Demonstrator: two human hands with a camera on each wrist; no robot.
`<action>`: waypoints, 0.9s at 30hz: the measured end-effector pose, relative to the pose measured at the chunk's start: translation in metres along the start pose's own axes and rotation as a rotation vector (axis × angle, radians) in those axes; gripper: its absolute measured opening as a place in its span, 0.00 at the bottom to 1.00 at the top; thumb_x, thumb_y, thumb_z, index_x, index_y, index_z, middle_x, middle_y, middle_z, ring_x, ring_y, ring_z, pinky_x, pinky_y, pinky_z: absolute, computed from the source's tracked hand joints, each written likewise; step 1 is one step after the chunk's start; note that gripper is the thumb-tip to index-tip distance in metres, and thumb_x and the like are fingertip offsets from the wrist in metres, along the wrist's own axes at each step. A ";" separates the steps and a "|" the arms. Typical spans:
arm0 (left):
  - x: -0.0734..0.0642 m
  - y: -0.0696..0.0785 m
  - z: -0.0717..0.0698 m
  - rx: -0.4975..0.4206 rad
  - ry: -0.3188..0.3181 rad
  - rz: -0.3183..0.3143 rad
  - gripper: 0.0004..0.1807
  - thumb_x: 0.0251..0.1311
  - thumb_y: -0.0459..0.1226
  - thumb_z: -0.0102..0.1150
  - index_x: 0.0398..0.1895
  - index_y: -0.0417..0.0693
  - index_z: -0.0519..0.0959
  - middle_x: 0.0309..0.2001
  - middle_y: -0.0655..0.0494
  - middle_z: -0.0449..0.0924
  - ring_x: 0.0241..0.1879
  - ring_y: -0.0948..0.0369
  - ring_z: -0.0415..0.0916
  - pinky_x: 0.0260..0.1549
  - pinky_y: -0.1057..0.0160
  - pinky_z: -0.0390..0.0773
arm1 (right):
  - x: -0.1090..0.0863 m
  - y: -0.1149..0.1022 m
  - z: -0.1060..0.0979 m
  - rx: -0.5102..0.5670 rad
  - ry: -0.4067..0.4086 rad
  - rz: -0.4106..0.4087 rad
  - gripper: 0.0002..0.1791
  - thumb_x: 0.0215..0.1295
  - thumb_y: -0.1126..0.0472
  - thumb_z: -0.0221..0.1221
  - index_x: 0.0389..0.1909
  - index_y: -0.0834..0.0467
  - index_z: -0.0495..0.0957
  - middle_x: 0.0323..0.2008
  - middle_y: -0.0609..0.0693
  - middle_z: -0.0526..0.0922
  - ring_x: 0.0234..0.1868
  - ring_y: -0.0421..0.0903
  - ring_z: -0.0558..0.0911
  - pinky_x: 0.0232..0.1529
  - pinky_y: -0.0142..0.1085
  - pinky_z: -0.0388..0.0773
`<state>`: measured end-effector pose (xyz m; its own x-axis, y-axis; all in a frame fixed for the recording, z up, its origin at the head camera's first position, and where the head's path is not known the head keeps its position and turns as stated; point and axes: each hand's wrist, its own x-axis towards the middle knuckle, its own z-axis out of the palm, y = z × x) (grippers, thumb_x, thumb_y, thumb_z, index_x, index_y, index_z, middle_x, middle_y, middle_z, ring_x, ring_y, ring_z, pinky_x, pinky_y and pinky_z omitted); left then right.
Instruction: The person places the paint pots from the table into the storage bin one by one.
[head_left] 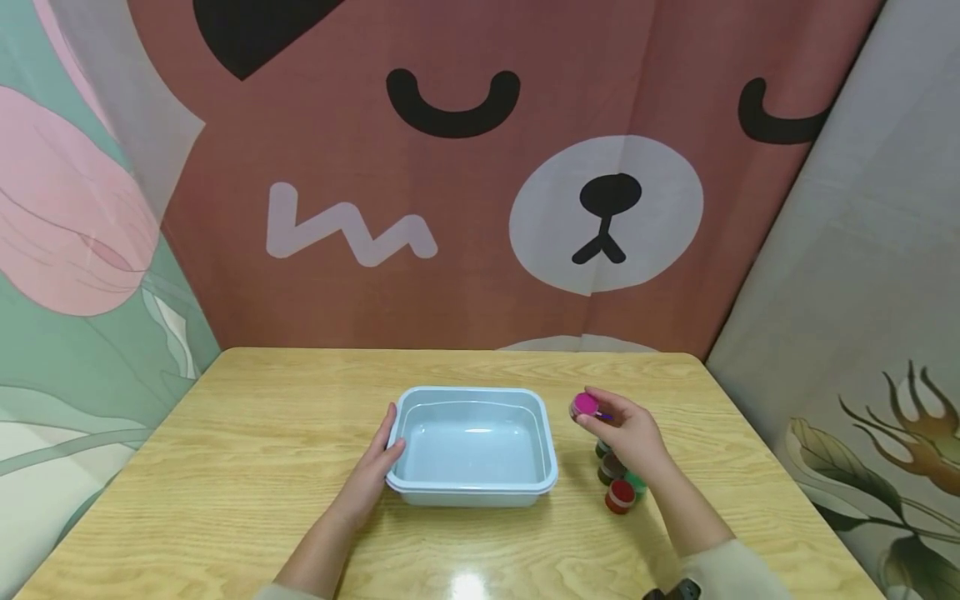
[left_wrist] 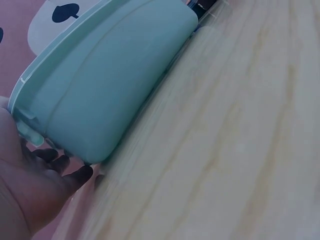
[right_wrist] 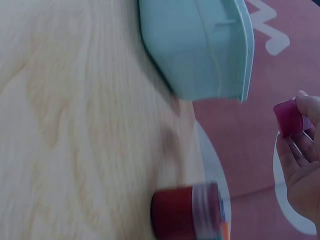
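A light blue plastic basin (head_left: 472, 497) sits on the table. My left hand (head_left: 367, 479) grips its left side, the thumb over the rim and the other fingers along the outer wall. Beyond the basin's right side, my right hand (head_left: 630, 433) pinches a small paint jar (head_left: 585, 405) with a magenta top, raised above the table. A bit of purple shows by those fingers. Below that hand stand several similar jars: a red one (head_left: 620, 497), a dark brown one (head_left: 611, 469) and a green one (head_left: 636, 483), partly covered by the wrist.
The wooden table (head_left: 247, 467) extends to both sides of the basin. Behind it hangs a curtain (head_left: 465, 300) printed with a bear's face. A patterned grey cloth (head_left: 862, 292) hangs on the right.
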<state>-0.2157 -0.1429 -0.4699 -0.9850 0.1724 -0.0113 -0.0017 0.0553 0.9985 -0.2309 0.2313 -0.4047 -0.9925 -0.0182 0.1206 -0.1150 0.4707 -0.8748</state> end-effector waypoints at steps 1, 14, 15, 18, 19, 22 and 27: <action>0.000 0.000 0.000 -0.001 0.001 -0.003 0.35 0.75 0.41 0.39 0.80 0.55 0.40 0.80 0.52 0.30 0.78 0.44 0.24 0.73 0.35 0.32 | 0.001 -0.002 0.003 0.008 -0.006 -0.009 0.32 0.62 0.52 0.66 0.65 0.59 0.72 0.58 0.61 0.80 0.53 0.50 0.83 0.47 0.26 0.82; -0.003 0.002 0.001 -0.015 0.017 0.005 0.35 0.74 0.40 0.39 0.80 0.52 0.40 0.80 0.51 0.31 0.78 0.43 0.25 0.73 0.35 0.32 | 0.017 -0.032 0.039 0.060 -0.123 -0.028 0.30 0.61 0.55 0.67 0.63 0.58 0.74 0.54 0.58 0.83 0.56 0.56 0.82 0.54 0.43 0.83; -0.003 0.002 0.002 -0.015 0.018 0.010 0.35 0.74 0.39 0.39 0.79 0.51 0.41 0.80 0.50 0.31 0.78 0.43 0.25 0.73 0.35 0.32 | 0.018 -0.033 0.041 0.062 -0.134 -0.029 0.30 0.61 0.55 0.67 0.63 0.58 0.73 0.55 0.58 0.82 0.56 0.56 0.81 0.55 0.43 0.83; -0.003 0.002 0.002 -0.021 0.018 0.016 0.35 0.74 0.39 0.39 0.79 0.50 0.41 0.80 0.49 0.31 0.78 0.43 0.25 0.73 0.36 0.33 | 0.023 -0.038 0.050 0.070 -0.148 -0.024 0.29 0.61 0.57 0.67 0.63 0.58 0.74 0.55 0.58 0.83 0.56 0.56 0.81 0.54 0.42 0.83; -0.003 0.002 0.002 -0.026 0.015 0.020 0.35 0.74 0.39 0.39 0.79 0.49 0.41 0.80 0.49 0.31 0.78 0.43 0.25 0.73 0.36 0.33 | 0.024 -0.039 0.053 0.068 -0.151 -0.026 0.28 0.61 0.57 0.67 0.62 0.58 0.74 0.55 0.58 0.83 0.56 0.55 0.81 0.53 0.42 0.83; -0.002 0.001 0.003 -0.031 0.014 0.021 0.35 0.74 0.39 0.39 0.79 0.50 0.41 0.80 0.49 0.31 0.78 0.43 0.25 0.73 0.36 0.33 | 0.028 -0.041 0.062 0.054 -0.156 -0.031 0.27 0.60 0.58 0.67 0.61 0.58 0.75 0.54 0.58 0.83 0.55 0.54 0.82 0.52 0.41 0.84; -0.002 0.000 0.002 -0.029 0.011 0.021 0.35 0.74 0.39 0.39 0.79 0.50 0.40 0.80 0.49 0.31 0.78 0.43 0.25 0.73 0.36 0.34 | 0.033 -0.046 0.078 0.034 -0.179 -0.043 0.28 0.59 0.57 0.69 0.60 0.58 0.76 0.53 0.56 0.84 0.54 0.52 0.82 0.52 0.41 0.84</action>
<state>-0.2138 -0.1410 -0.4703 -0.9867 0.1621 0.0106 0.0145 0.0231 0.9996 -0.2614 0.1396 -0.3969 -0.9776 -0.1963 0.0758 -0.1562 0.4356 -0.8865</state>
